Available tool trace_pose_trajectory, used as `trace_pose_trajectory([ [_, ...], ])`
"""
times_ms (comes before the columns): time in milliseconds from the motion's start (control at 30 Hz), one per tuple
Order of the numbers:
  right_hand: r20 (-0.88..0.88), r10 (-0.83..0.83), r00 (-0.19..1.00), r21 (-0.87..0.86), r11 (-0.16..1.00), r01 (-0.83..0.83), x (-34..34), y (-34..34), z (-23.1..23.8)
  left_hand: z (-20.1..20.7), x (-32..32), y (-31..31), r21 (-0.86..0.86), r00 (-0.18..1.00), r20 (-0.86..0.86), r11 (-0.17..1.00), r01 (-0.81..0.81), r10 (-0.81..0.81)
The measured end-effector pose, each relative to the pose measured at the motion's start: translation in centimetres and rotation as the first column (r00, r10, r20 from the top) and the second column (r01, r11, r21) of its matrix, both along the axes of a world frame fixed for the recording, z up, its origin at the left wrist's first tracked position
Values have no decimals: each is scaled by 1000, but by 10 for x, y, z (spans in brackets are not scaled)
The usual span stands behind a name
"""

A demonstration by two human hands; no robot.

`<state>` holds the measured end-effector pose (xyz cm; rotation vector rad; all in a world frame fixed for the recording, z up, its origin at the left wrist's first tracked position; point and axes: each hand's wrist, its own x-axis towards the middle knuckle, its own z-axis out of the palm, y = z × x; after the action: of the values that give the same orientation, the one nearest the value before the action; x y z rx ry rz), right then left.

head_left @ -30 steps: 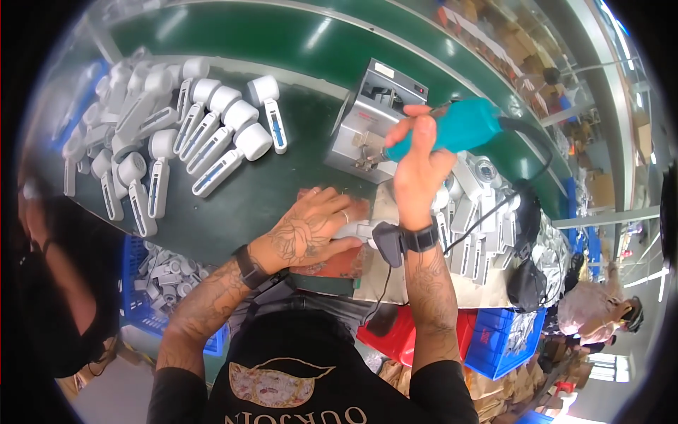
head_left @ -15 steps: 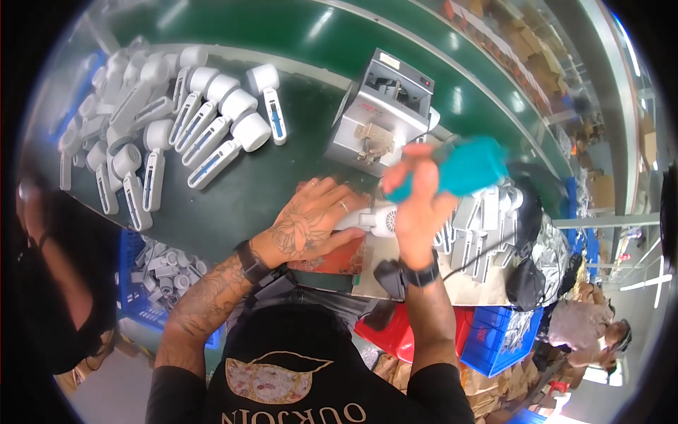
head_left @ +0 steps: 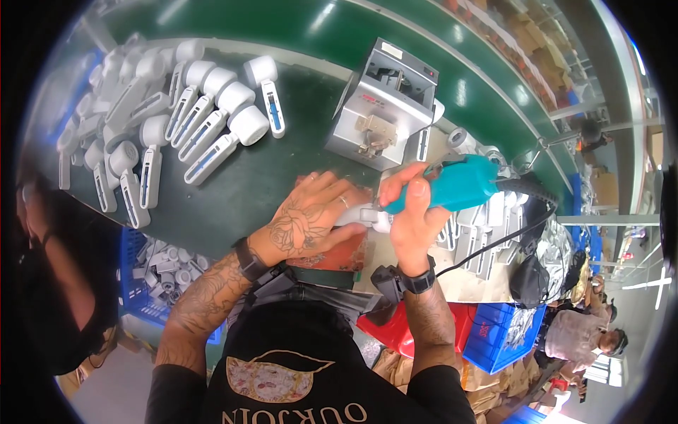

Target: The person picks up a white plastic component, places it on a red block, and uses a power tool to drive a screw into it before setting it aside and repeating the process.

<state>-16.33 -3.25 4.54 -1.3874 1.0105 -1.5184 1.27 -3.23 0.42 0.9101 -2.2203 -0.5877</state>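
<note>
On the bench in front of me lies a white handheld device (head_left: 364, 215) with a round head, like the others nearby. My left hand (head_left: 307, 212) is closed over its handle and presses it down at an orange-red mat (head_left: 332, 258). In my right hand (head_left: 417, 219) is a teal corded electric screwdriver (head_left: 459, 185). It lies nearly level, its front end pointing left at the device's head. My right fingers hide the tip and most of that head, so I cannot tell whether they touch.
Rows of white devices (head_left: 212, 145) cover the bench's left; more (head_left: 487, 237) lie right. A grey machine (head_left: 381, 106) stands beyond my hands. The screwdriver's black cord (head_left: 487, 249) loops right. Blue crates (head_left: 498, 339) and a red stool (head_left: 388, 332) stand below. Another person's arm (head_left: 60, 275) is left.
The screwdriver, blurred before, is now sharper and has shifted slightly left and down over the device's head. My right hand has moved with it. My left hand keeps its hold.
</note>
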Motion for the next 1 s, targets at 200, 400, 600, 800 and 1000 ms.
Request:
trace_pose_trajectory([
  [200,18,2,1000,-22,1000,-2,3,-4,-4,3,0,0,-13,1000,29,1000,-3,4],
  [400,-10,-45,999,77,996,46,5,-7,8,2,2,1,-19,1000,21,1000,0,0],
  [600,-95,-161,982,-155,977,146,22,-53,36,0,5,2,29,999,50,999,16,-17],
  [800,-100,-166,981,-217,966,142,29,-75,19,3,0,3,-10,1000,-6,1000,4,-4],
  [1000,-83,-95,992,-29,995,93,29,-50,30,5,9,-2,6,999,34,1000,25,-25],
])
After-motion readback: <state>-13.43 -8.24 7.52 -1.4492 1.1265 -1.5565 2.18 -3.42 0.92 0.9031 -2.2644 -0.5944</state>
